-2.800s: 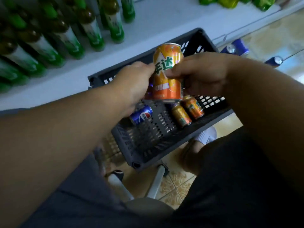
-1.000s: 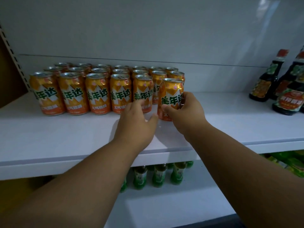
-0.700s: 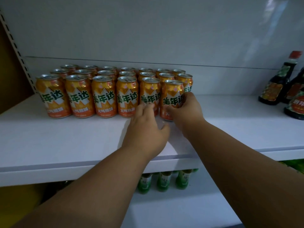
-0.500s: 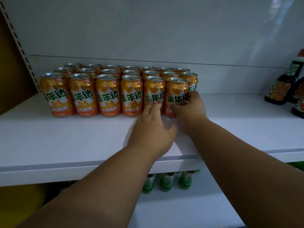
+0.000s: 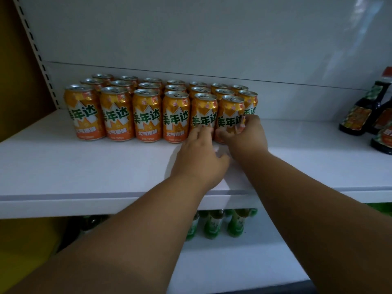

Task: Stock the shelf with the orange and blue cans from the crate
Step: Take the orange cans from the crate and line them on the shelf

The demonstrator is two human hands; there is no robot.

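Several orange cans [image 5: 146, 115] stand in three rows on the white shelf [image 5: 84, 166]. My right hand [image 5: 246, 139] grips the rightmost orange can of the front row [image 5: 229, 111], fingers round its right side and thumb low on its front; the can stands on the shelf against its neighbours. My left hand [image 5: 199, 160] lies flat over the shelf, its straight fingertips touching the lower front of the neighbouring can [image 5: 203, 115]. The crate and any blue cans are out of view.
Dark sauce bottles [image 5: 360, 111] stand at the right end of the same shelf, with bare shelf between them and the cans. Green bottles [image 5: 214, 225] fill the lower shelf under my arms. A perforated upright [image 5: 34, 49] bounds the shelf on the left.
The orange can went from above the crate up to the shelf. My right hand slid it back and left into line with the front row, my left hand following beside it.
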